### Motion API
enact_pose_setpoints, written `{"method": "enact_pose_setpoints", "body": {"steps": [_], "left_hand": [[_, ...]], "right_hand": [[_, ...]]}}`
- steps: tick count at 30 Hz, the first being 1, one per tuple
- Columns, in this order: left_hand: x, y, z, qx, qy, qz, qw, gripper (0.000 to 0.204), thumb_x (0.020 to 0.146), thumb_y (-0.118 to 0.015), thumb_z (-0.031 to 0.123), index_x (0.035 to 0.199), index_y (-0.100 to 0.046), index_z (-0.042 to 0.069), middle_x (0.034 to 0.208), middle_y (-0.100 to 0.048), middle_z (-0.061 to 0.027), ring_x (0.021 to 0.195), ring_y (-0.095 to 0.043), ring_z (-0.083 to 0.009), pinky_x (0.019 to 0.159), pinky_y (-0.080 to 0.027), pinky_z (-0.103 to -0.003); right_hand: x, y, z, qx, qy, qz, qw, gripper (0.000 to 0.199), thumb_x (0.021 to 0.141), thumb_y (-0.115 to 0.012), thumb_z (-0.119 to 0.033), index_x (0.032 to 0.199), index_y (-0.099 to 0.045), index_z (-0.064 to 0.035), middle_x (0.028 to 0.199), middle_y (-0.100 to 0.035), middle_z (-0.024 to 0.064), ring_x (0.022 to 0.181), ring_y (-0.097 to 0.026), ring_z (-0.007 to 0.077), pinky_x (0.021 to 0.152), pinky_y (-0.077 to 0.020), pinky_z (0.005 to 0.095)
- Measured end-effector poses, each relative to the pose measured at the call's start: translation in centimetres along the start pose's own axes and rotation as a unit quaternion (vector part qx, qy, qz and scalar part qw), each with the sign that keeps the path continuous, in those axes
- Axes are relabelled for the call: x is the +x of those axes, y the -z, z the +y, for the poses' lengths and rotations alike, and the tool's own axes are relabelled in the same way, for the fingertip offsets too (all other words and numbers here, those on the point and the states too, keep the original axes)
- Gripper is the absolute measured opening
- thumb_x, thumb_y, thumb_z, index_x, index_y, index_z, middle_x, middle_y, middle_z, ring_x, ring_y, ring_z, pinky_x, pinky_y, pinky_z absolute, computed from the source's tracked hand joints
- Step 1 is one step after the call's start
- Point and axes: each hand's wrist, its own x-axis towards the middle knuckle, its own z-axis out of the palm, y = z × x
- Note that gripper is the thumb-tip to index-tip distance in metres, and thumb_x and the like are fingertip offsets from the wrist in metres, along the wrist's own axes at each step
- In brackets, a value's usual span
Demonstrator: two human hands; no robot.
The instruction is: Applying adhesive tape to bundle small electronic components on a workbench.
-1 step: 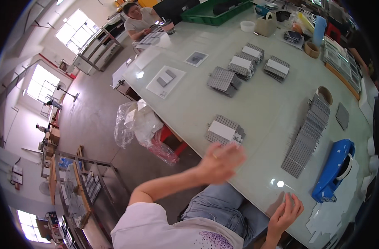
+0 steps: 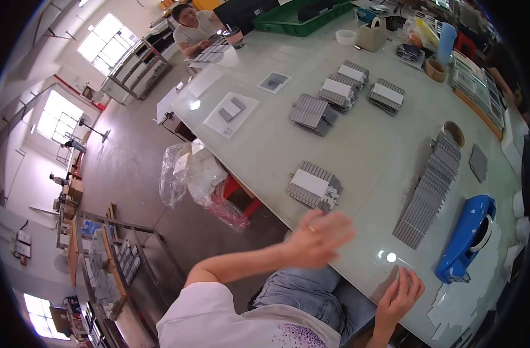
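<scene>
My left hand (image 2: 320,239) is over the table's near edge, just below a stack of grey ribbed pieces (image 2: 320,171) with a white label (image 2: 309,182) on top. Its fingers look stretched out and are smeared by motion; I see nothing held in them. A ring is on one finger. My right hand (image 2: 399,297) rests at the near edge of the table, lower right, its fingers bent close together. A thin grey edge shows at its fingertips, too small to name. A long overlapping row of grey ribbed pieces (image 2: 428,191) lies beyond it.
A blue tape dispenser (image 2: 466,239) stands at the right, with white sheets (image 2: 465,304) below. Further stacks (image 2: 312,113) lie farther back, near tape rolls (image 2: 453,134) and a green tray (image 2: 300,22). A person (image 2: 195,32) sits at the far left corner. Plastic bags (image 2: 196,177) hang beside the table.
My left hand has moved a little right and toward me, uncovering more of the labelled stack's near end. My right hand has barely shifted.
</scene>
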Motion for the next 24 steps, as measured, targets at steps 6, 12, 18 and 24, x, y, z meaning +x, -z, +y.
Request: {"method": "enact_pose_setpoints", "body": {"steps": [6, 12, 18, 24], "left_hand": [[3.0, -5.4, 8.9, -0.134, -0.043, 0.051, 0.989, 0.046, 0.082, -0.072, 0.021, 0.126, -0.066, 0.009, 0.141, -0.058, -0.0102, 0.135, -0.050, -0.0312, 0.112, -0.037, -0.049], [3.5, -6.4, 9.1, -0.159, -0.016, 0.028, 0.987, 0.035, 0.083, -0.070, 0.013, 0.117, -0.070, 0.007, 0.126, -0.066, -0.0080, 0.121, -0.060, -0.0294, 0.101, -0.047, -0.046], [4.1, -6.4, 9.2, -0.080, -0.026, 0.046, 0.995, 0.032, 0.080, -0.074, 0.016, 0.111, -0.073, 0.010, 0.124, -0.066, -0.0034, 0.120, -0.059, -0.0223, 0.100, -0.047, -0.042], [4.0, -6.7, 9.2, -0.077, -0.015, 0.050, 0.996, 0.031, 0.080, -0.074, 0.017, 0.110, -0.073, 0.011, 0.123, -0.067, -0.0020, 0.120, -0.059, -0.0210, 0.100, -0.047, -0.042]], "right_hand": [[2.4, 0.1, -0.5, 0.013, -0.029, -0.029, 0.999, 0.036, 0.087, -0.061, -0.005, 0.122, -0.068, -0.0032, 0.107, -0.057, 0.0168, 0.100, -0.054, 0.0360, 0.085, -0.0473, 0.0463], [2.6, -0.2, -0.6, -0.022, -0.022, -0.003, 0.999, 0.040, 0.082, -0.067, -0.006, 0.121, -0.070, -0.0103, 0.094, -0.057, 0.0103, 0.087, -0.057, 0.0317, 0.076, -0.0497, 0.0434], [4.7, -1.2, 0.0, -0.032, 0.012, 0.012, 0.999, 0.045, 0.078, -0.070, -0.006, 0.123, -0.069, -0.0115, 0.082, -0.052, 0.0036, 0.074, -0.055, 0.0225, 0.065, -0.0478, 0.0375], [5.8, -1.8, 0.2, -0.046, 0.039, -0.007, 0.998, 0.047, 0.080, -0.069, -0.002, 0.126, -0.069, -0.0106, 0.081, -0.053, 0.0041, 0.072, -0.055, 0.0218, 0.061, -0.0457, 0.0360]]}}
